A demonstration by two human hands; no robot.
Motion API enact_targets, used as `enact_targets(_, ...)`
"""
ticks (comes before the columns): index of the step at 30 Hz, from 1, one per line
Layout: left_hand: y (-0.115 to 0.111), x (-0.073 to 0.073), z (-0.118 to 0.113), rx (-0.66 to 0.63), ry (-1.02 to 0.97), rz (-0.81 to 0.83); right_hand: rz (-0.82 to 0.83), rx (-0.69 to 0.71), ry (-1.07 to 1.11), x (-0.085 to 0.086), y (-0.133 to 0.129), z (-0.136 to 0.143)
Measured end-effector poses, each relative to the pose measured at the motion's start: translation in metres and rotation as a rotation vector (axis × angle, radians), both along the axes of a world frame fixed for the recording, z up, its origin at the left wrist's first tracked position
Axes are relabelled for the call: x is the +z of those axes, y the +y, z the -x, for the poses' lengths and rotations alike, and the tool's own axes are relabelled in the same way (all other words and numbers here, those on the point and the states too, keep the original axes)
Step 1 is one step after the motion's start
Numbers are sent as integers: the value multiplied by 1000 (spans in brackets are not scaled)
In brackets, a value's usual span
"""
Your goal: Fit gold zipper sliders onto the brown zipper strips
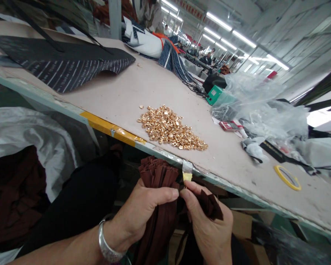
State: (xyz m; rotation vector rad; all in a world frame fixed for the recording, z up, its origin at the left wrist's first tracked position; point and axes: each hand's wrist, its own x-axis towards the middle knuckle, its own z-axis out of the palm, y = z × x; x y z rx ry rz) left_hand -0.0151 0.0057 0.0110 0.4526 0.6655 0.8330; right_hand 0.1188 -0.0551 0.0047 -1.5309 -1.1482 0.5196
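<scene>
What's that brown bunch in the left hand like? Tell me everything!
It's a thick bunch of brown strips that look like cloth. Their ends stick up in uneven layers at the top. The left hand grips it, thumb across the front, beside the table. Its lower part runs out of the picture.

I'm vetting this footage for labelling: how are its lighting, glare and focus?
Head view: ceiling tubes burn bright, and a white patch at right is washed out; head view: gold pieces glint but stay fairly distinct; head view: the far background looks soft; head view: it is dim below the table, so the brown strips in the left hand lose detail lower down.
</scene>
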Motion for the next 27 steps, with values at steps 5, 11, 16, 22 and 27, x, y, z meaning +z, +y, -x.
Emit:
enact_targets(5,1,-1,0,-30,-9,-18,-30,-41,-82,0,2,5)
enact_targets(11,-1,-3,1,-28,20,3,-29,-84,-155,4,0,5)
enact_targets(16,-2,-3,-1,-31,0,-4,5,-34,-174,9,9,2)
enact_targets(22,3,0,-4,-18,-20,-22,98,-35,70,6,9,-2)
enact_targets(27,7,1,-3,-81,-22,-7,193,-70,405,-7,-1,0)
